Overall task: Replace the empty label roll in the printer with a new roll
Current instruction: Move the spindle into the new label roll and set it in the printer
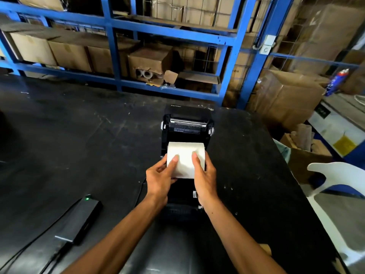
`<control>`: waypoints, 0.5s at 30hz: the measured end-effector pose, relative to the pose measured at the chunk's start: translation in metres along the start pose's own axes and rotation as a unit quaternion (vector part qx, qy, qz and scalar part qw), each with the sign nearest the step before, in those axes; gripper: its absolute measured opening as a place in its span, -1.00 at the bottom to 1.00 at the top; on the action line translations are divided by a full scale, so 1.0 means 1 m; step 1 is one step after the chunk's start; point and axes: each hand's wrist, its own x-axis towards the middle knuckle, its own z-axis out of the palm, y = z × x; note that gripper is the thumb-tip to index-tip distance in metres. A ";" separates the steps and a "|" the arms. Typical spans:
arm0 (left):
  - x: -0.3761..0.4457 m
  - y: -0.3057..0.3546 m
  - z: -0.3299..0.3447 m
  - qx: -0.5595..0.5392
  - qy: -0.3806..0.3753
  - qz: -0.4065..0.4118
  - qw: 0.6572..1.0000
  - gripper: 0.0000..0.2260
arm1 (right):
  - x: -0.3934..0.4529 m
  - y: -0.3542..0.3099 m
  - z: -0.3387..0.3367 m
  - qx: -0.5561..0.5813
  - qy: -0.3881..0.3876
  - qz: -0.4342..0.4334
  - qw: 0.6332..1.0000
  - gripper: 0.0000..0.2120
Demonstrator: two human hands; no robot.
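The white label roll (185,158) lies with its axis left-to-right over the open printer (186,123); left hand (160,177) and right hand (205,176) grip its ends, thumbs on top.

Black plastic desktop label printer (187,123), lid swung open and back, stands on a dark worktop | full white paper label roll (184,157), lying on its side, sits over the open bay, gripped at both ends
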 end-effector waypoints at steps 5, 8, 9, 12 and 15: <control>0.032 -0.013 -0.003 0.039 -0.019 0.003 0.999 -0.81 | 0.021 0.012 0.002 -0.020 -0.012 0.024 0.999 -0.85; 0.045 -0.017 -0.006 0.086 -0.032 -0.014 0.996 -0.73 | 0.027 0.021 0.000 -0.029 -0.010 0.026 0.999 -0.78; 0.048 -0.019 -0.008 0.094 -0.032 -0.020 0.995 -0.71 | 0.027 0.025 0.000 -0.031 -0.011 0.029 0.999 -0.76; 0.051 -0.024 -0.010 0.100 -0.026 -0.020 0.994 -0.70 | 0.028 0.035 0.002 -0.054 -0.012 0.033 0.998 -0.69; 0.048 -0.031 -0.012 0.110 -0.011 -0.020 0.994 -0.77 | 0.031 0.041 0.003 -0.118 -0.006 0.024 0.993 -0.54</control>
